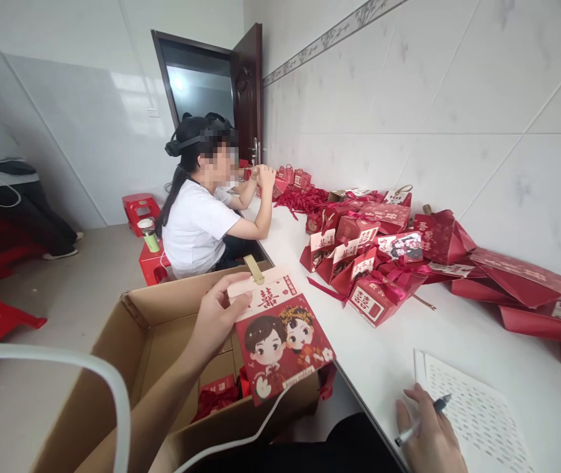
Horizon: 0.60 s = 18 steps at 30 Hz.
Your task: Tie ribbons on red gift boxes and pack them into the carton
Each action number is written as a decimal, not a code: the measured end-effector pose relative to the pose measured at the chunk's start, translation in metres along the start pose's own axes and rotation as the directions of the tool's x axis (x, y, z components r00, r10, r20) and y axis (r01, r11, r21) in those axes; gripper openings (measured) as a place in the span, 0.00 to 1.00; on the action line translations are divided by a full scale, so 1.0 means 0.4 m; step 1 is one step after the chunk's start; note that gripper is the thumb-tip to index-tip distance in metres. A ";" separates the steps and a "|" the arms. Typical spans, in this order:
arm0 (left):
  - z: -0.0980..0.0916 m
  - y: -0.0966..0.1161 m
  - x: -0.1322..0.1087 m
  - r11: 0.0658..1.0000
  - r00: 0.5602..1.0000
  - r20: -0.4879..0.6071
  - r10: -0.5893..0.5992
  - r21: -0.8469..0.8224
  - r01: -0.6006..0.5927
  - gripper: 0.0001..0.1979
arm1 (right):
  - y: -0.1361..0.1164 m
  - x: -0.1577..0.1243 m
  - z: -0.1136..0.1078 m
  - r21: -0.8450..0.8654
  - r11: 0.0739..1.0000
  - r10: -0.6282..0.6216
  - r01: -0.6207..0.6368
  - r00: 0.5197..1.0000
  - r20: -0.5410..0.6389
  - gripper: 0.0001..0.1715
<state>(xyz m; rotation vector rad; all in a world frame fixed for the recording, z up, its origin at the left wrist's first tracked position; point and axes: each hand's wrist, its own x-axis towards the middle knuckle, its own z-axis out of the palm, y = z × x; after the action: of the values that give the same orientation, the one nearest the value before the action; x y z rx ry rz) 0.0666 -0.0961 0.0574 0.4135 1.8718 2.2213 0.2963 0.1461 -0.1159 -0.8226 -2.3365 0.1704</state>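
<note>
My left hand (216,312) pinches the upper left corner of a red wedding gift box (285,348) printed with a cartoon couple. A gold ribbon loop (253,269) sticks up from its pale top. The box is held over the right side of an open cardboard carton (157,348). Lower right, my right hand (428,424) rests on the white table (383,368), with a pen (423,419) between its fingers. The pen's tip points away from me, over a printed sheet of paper (477,407) with rows of small marks.
Many red gift boxes (369,302) are heaped along the wall side of the table. Red ribboned boxes (216,394) lie inside the carton. Ahead on the left, a co-worker (201,223) handles a red box. Red stools (140,210) stand on the floor. A white cable (255,437) crosses near my lap.
</note>
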 end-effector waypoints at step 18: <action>-0.179 -0.070 0.026 0.812 0.871 -0.189 -0.454 -0.489 0.317 0.12 | 0.013 0.001 -0.021 -0.030 0.971 0.240 -0.238 0.953 0.187 0.24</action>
<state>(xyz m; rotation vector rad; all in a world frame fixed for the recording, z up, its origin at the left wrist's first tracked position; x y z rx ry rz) 0.0317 -0.1540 0.0197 -0.3798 1.3206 2.3963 0.3042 0.1498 -0.1108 -1.1368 -2.4067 0.3587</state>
